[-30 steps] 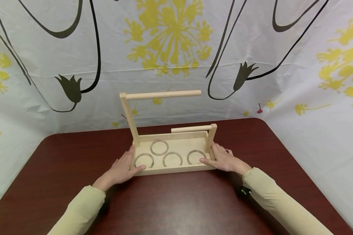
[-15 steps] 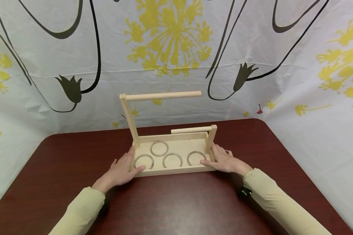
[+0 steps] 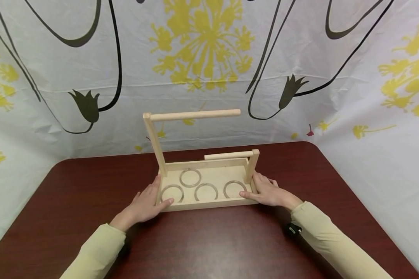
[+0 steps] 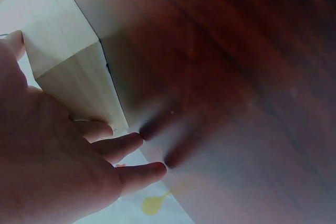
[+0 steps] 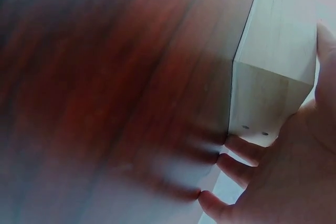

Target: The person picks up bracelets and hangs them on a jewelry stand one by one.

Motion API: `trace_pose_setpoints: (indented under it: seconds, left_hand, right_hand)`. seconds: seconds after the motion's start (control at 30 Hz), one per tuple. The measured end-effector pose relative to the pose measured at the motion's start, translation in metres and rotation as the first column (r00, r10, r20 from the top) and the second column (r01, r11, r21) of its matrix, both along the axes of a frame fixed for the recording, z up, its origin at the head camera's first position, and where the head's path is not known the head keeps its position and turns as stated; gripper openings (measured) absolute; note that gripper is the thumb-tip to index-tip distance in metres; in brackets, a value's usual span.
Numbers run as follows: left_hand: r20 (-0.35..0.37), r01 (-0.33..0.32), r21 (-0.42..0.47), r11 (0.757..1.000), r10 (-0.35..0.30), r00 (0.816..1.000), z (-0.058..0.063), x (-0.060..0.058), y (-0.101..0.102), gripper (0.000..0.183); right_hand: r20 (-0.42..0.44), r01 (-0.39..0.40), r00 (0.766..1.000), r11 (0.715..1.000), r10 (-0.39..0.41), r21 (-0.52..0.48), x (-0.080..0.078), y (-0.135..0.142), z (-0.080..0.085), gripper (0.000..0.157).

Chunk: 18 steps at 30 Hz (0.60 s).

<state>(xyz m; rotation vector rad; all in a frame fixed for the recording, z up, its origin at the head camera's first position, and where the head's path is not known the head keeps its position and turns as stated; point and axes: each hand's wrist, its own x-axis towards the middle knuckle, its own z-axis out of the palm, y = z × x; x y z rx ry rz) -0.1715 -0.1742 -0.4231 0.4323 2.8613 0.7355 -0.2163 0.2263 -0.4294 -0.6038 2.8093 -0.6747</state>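
Observation:
A shallow wooden tray (image 3: pixel 209 206) sits on the table, with a tall post (image 3: pixel 155 145) at its left end and a shorter post (image 3: pixel 252 166) at its right. Each post carries a horizontal dowel, the upper dowel (image 3: pixel 195 115) and the lower dowel (image 3: pixel 228 155). Several clear rings (image 3: pixel 190 169) lie flat inside. My left hand (image 3: pixel 143 203) holds the left front corner, thumb over the front rim and fingers along the end wall. My right hand (image 3: pixel 270 192) grips the right end likewise. Both wrist views show fingertips low by the table beside the tray's end wall (image 4: pixel 79 85).
The dark red-brown table (image 3: pixel 209 240) extends around the tray. A white sheet with yellow and dark flower prints (image 3: pixel 209 58) hangs behind and at the sides. The tall post and its dowel rise above the tray's back edge.
The head view has shifted very slightly. Both hands keep the same places on the tray, and the rings lie as before.

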Motion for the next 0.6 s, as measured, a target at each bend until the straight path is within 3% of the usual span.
trace_pose_setpoints:
  seconds: [0.27,0.6]
  left_hand:
    - [-0.083,0.062,0.061,0.996,-0.057,0.995,0.002,-0.001,-0.004,0.095]
    - [-0.023,0.045,0.049,0.998,-0.044,0.999,0.002,-0.008,-0.005,0.099]
  right_hand:
    - [0.006,-0.044,0.999,0.998,0.044,-0.048,0.003,0.008,0.015,0.087]
    - [-0.056,-0.053,0.997,0.993,0.047,-0.101,0.014,0.023,0.029,0.077]
